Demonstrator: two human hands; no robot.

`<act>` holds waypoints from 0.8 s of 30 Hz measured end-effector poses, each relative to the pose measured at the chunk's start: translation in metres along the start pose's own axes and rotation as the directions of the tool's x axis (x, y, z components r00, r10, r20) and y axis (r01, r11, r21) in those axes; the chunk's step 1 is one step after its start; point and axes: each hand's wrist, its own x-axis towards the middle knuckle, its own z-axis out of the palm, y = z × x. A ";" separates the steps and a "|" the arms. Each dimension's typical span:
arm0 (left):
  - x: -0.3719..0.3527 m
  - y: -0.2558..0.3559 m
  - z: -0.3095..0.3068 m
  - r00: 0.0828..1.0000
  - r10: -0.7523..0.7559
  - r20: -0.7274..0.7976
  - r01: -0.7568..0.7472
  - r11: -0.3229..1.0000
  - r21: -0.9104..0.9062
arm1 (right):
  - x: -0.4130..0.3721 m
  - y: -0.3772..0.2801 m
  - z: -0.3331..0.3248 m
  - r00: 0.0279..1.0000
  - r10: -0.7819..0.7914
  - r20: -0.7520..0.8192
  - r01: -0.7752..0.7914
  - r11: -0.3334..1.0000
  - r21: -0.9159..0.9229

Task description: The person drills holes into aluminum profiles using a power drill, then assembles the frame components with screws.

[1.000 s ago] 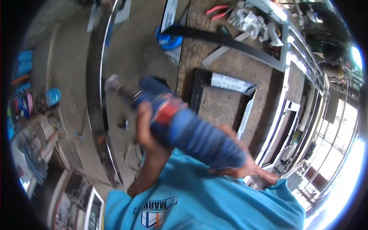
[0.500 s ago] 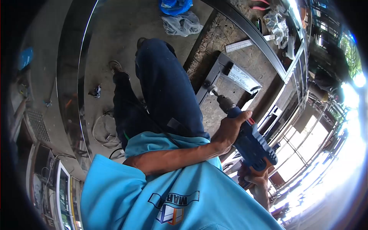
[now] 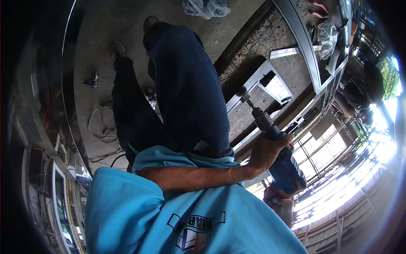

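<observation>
A blue power drill (image 3: 286, 169) points toward the bench, both of my hands on it. My left hand (image 3: 268, 154) reaches across my body and wraps the front of the drill body, just behind the chuck (image 3: 263, 119). My right hand (image 3: 280, 201) is closed around the handle end, its fingers partly hidden by the drill. A short cutter bit (image 3: 246, 99) sits in the chuck, its tip right at the edge of a metal profile (image 3: 253, 80) lying on the bench. Beside that profile lies a piece with a white printed label (image 3: 277, 88).
The scratched workbench (image 3: 249, 46) also holds a ruler-like metal strip (image 3: 284, 53), crumpled clear plastic (image 3: 327, 38) and pink-handled pliers (image 3: 319, 8). A long curved-looking metal frame bar (image 3: 302, 38) crosses it. A plastic bag (image 3: 207, 7) and a looped cable (image 3: 101, 127) lie on the floor.
The view has shifted, so the bench and drill appear further right. Both hands keep their hold on the drill, and the bit remains by the profile.
</observation>
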 end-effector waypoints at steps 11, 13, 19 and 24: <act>-0.004 0.017 -0.005 0.996 -0.083 0.034 0.082 0.996 0.030 | 0.026 -0.033 0.021 0.999 0.029 -0.042 -0.030 0.999 -0.024; -0.004 0.019 -0.004 0.997 -0.050 0.060 0.056 0.993 -0.106 | 0.025 -0.035 0.023 0.998 0.044 -0.048 -0.045 0.999 -0.028; -0.005 0.018 -0.005 0.992 -0.094 0.079 0.106 0.980 -0.169 | 0.030 -0.045 0.031 0.995 0.061 -0.080 -0.065 0.997 -0.043; 0.000 0.007 0.000 0.985 -0.144 0.099 0.160 0.971 -0.179 | 0.032 -0.051 0.044 0.988 0.108 -0.113 -0.115 0.992 -0.058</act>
